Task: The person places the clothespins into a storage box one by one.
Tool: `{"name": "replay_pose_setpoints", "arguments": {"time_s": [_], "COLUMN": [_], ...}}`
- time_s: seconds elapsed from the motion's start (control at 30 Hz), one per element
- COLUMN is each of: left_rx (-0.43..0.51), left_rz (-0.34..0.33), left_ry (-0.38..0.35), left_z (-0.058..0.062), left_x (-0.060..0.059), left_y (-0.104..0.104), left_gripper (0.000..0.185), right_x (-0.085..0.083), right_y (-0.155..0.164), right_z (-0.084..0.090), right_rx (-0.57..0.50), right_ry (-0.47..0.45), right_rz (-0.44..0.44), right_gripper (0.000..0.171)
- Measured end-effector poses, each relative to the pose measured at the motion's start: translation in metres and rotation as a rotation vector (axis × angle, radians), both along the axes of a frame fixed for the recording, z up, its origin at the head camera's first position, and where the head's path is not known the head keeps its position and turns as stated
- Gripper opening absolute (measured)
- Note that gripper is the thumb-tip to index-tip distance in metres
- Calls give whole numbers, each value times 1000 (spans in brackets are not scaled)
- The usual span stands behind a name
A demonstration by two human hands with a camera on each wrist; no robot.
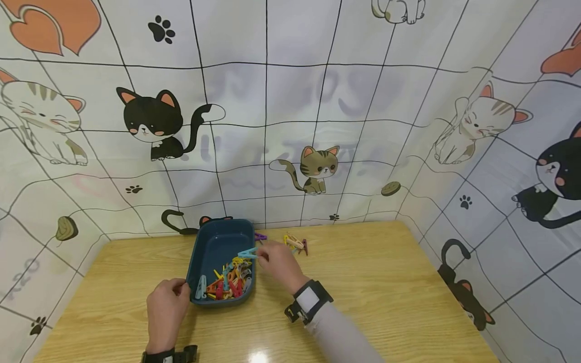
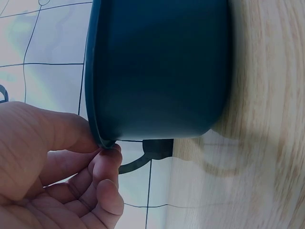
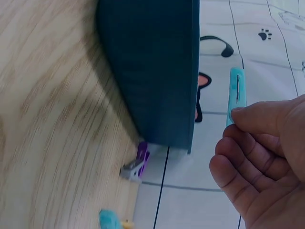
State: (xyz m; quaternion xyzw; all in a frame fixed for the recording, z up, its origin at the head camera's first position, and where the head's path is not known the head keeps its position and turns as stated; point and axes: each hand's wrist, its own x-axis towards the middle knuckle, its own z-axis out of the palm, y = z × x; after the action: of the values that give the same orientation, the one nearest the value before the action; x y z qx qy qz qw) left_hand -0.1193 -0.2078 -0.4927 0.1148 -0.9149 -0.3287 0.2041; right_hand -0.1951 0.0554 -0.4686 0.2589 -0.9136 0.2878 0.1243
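Note:
A dark blue plastic bin (image 1: 222,237) stands on the table with a heap of coloured clothespins (image 1: 229,282) in its near half. My left hand (image 1: 168,307) is at the bin's near left corner; in the left wrist view its thumb and fingers pinch the rim (image 2: 101,136). Between thumb and fingertips my right hand (image 1: 281,264) pinches a light blue clothespin (image 1: 247,253) over the bin's right rim. The right wrist view shows this clothespin (image 3: 237,90) pointing up from the fingers, above the rim's level.
Right of the bin a purple clothespin (image 1: 260,236) and a grey one (image 3: 132,169) lie on the wooden table (image 1: 363,282). Farther right is a small group of clothespins (image 1: 296,243). A cat-print cloth (image 1: 290,101) hangs behind the table and along its sides.

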Motion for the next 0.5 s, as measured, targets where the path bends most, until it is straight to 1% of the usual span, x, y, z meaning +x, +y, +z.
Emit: {"name": "replay_pose_setpoints", "arguments": {"time_s": [0.07,0.2,0.5], "left_rx": [2,3,-14], "left_rz": [-3,-11,-8], "left_ry": [-6,-13,11], "left_z": [0,-1,0], "left_x": [0,-1,0], "left_y": [-1,-1,0], "left_gripper": [14,15,13], "right_x": [0,0,2], "right_y": [-6,-16,-37], "right_z": [0,1,5], "right_rx": [3,46,190], "right_ry": [9,41,50], "right_rz": [7,20,40], "right_gripper": [9,10,11]}}
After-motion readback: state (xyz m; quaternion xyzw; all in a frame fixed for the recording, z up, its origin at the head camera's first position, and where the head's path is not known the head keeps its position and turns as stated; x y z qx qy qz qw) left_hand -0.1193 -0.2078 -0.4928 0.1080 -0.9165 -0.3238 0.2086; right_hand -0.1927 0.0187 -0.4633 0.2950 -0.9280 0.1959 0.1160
